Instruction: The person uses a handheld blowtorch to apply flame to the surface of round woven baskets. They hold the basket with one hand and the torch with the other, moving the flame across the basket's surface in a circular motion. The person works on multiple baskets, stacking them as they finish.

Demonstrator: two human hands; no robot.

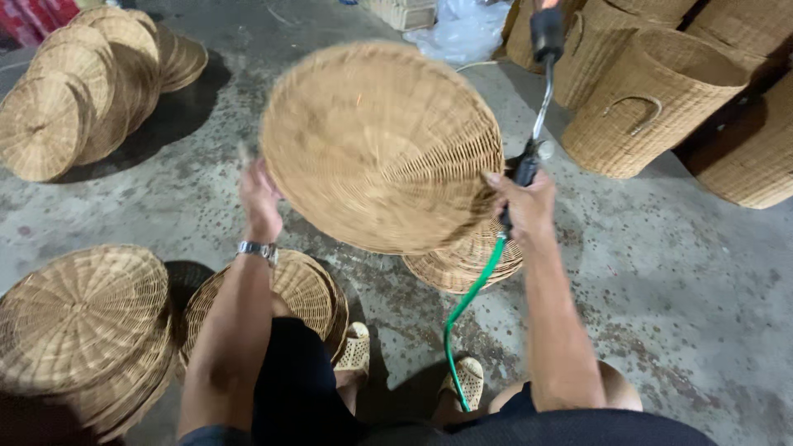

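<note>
From the head camera I see my left hand (260, 198) with fingers gripping the rim of a round wicker tray (382, 147), held up over the floor (661, 272). My right hand (525, 208) fingers squeeze a torch wand (537, 107) with a green hose (467, 306).

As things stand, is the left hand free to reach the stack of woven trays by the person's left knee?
Probably not right away: the left hand grips the rim of the raised woven tray. The stack lies close below with nothing between, but the hand is occupied.
</note>
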